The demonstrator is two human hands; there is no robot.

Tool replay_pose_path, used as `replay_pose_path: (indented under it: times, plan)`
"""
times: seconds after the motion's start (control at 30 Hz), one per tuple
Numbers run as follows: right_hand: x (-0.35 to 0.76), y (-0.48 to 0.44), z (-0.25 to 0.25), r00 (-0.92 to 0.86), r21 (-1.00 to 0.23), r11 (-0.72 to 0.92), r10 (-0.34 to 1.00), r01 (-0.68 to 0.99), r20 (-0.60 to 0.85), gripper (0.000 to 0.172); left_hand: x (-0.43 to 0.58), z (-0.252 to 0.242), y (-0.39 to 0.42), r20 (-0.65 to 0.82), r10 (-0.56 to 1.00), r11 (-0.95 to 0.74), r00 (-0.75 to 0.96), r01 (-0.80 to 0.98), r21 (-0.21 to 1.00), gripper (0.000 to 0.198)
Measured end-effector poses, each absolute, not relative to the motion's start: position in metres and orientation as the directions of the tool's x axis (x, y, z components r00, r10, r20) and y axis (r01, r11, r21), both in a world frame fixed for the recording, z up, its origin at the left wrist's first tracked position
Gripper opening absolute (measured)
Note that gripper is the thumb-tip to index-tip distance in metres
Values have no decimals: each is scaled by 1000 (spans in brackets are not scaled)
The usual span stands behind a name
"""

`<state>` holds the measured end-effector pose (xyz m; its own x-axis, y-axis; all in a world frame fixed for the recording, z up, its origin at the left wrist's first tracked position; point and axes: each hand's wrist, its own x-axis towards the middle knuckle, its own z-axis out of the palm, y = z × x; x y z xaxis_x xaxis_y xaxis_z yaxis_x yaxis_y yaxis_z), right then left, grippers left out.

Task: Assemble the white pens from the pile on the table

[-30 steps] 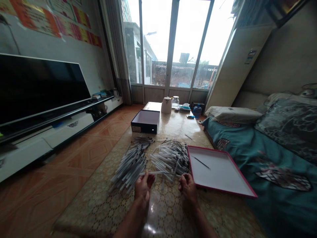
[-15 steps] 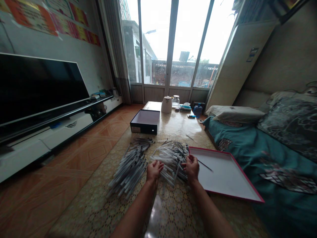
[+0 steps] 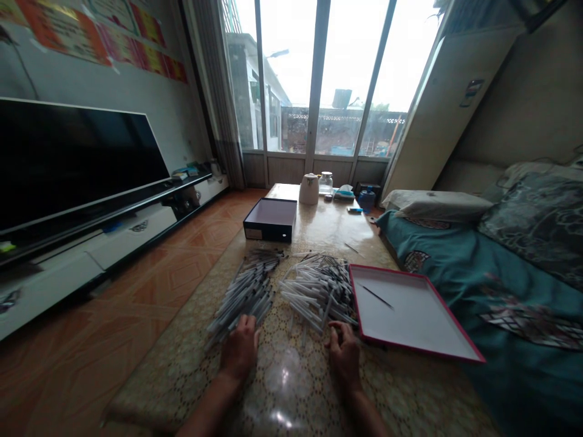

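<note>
- A person's two bare hands work low over a patterned table (image 3: 291, 403), well apart from each other, before a bright glass door (image 3: 341, 67).
- The left hand (image 3: 240, 348), fingers close together and bent downward, reaches the near ends of the left pile of pens (image 3: 249, 290).
- The right hand (image 3: 345, 352), its fingers curled in with the thumb alongside, sits just below the right pile of pens (image 3: 314, 284), near the corner of a shallow red-rimmed lid (image 3: 423, 321).
- In this dim, distant view, one cannot tell whether either hand is clamped on a pen.
- Both piles lie on the table, a narrow gap between them: the left one mostly slanted one way, the right one loosely crossed, white tubes mingling with dark, thin pieces.
- One dark, slim rod (image 3: 377, 296) lies slantwise inside the lid, whose near-left edge stands beside the right pile.
- Beyond the piles, a dark-sided box (image 3: 273, 233) shows its pale inside; farther back stand a pale kettle (image 3: 309, 190), a glass jar (image 3: 326, 184) and a tissue pack (image 3: 344, 193).
- A sofa (image 3: 437, 258) under a teal cover flanks the table at right.
</note>
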<state>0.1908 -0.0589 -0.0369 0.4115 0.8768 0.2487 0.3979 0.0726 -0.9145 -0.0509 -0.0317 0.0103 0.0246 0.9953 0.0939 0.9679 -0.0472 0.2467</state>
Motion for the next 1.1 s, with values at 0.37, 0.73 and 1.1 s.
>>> replay_pose_path:
  times: [0.37, 0.73, 1.1]
  plan:
    - [186, -62, -34, 254, -770, 212, 863, 601, 436, 19, -39, 8, -17, -3, 1000, 12, -11, 857, 516, 8]
    - [171, -76, -14, -151, -697, 321, 943, 641, 296, 23, 31, -5, -36, -304, 945, 313, 117, -71, 947, 39]
    - [176, -69, -24, -220, -591, 323, 945, 739, 242, 18, 13, 2, -59, 476, 857, -439, 198, 763, 474, 19]
